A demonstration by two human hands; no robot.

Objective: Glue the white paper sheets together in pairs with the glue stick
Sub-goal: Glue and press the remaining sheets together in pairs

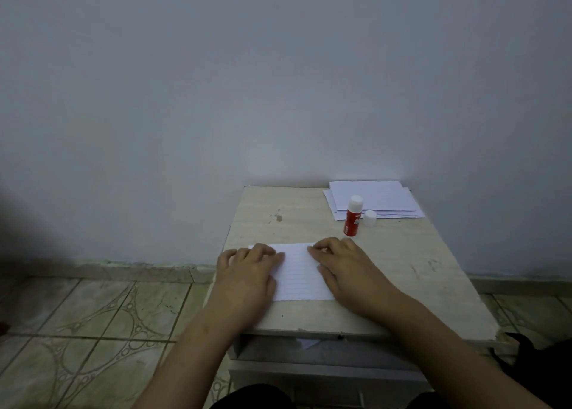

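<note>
On the near desk [402, 272], both hands (left hand [247, 272], right hand [343, 269]) flat on a sheet [298, 272], each grip open, fingers holding nothing.

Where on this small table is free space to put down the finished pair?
Free: the far-left patch between the lined sheet and the wall, and the right side below the paper stack. Crowded: around the glue stick, its cap and both hands.

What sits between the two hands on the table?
Head view: only a bare strip of the white lined paper sheet lies between left hand and right hand.
</note>
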